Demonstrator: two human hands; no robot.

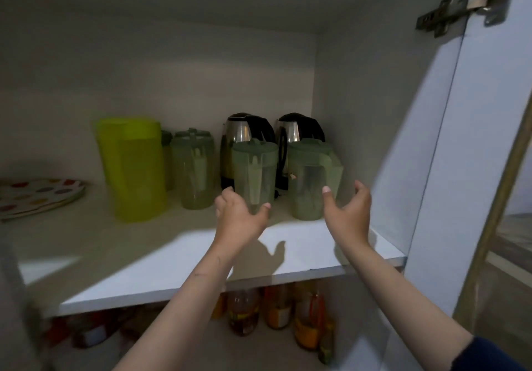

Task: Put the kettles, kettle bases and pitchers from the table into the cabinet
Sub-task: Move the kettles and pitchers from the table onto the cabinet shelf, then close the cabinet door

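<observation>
On the cabinet shelf point(201, 255) before you stand two steel kettles point(237, 133) point(290, 131), three clear pitchers with green lids point(195, 169) point(253, 172) point(309, 177), one yellow-green pitcher point(135, 166) and one stack of dotted plates point(37, 195).

Both arms stretched forward and up; left hand point(239, 215) open, fingers and thumb spread in a loose C; right hand point(349, 212) open likewise, palm facing left; neither grips anything.
</observation>
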